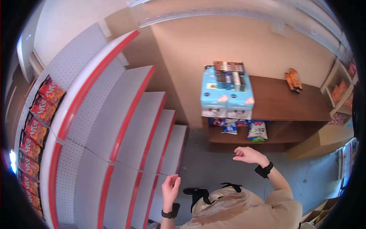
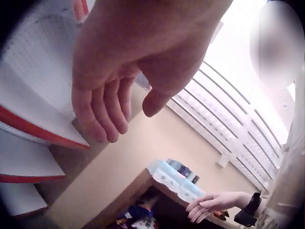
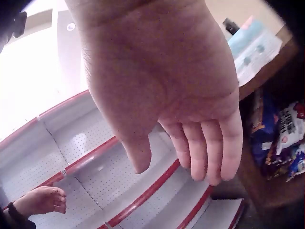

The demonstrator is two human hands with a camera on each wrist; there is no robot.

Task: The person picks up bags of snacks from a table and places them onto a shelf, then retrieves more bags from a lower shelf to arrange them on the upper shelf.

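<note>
left hand: held nothing; fingers relaxed and lightly curled, close together, thumb apart. It hung in the air just off the front edge of the lower steps of the shelf rack.
right hand: held nothing; fingers loose, slightly bent, side by side. It hovered in front of the wooden shelf, below the blue boxes, touching nothing.
nearest goods: snack bags on the lower wooden board, just ahead of the right hand; the blue boxes sat on the top board's left end.
step, my read: both hands were free and between the two units, so a reach for stock looked next. To do it well: take the boxes with two hands from the sides, since they overhung the board edge; keep them level, as small packs lay loose on top.
count, rack: five white tiers with red edges in the head view, nothing on them.
count, blue boxes: two, side by side.
count, orange packets: about two on the top board, right end.
count, red bags: one column on the rack's far side, roughly eight; the lower ones were too squeezed to count.
count, snack bags: several, overlapping; exact number not readable.
</note>
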